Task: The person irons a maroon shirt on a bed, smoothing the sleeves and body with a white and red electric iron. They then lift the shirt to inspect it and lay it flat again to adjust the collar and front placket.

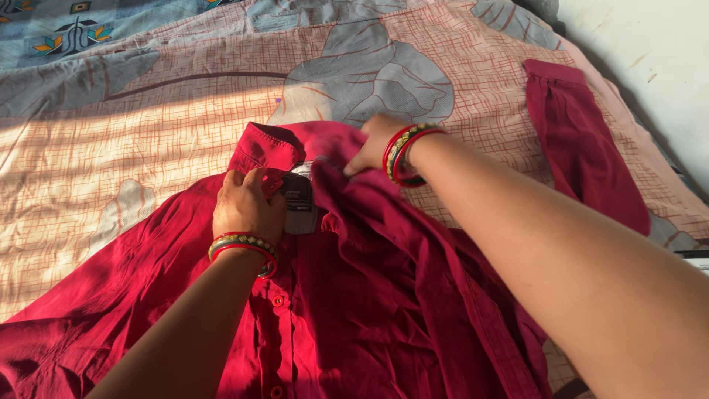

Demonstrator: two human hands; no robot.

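Observation:
A red button-up shirt (369, 295) lies front-up on a patterned bedsheet (148, 148). My left hand (247, 203) pinches the left side of the placket just below the collar (266, 144), beside a grey label (299, 203). My right hand (377, 140) grips the right side of the collar and front edge, fingers closed on the cloth. Both wrists wear red and gold bangles. One sleeve (580, 140) stretches out to the right, cuff pointing away. Red buttons (278, 300) run down the placket.
The sheet is peach with grey leaf shapes; a blue patterned cloth (66, 29) lies at the far left. A pale wall or floor (650, 52) borders the bed at the upper right. A dark edge of some object (693, 254) shows at the right.

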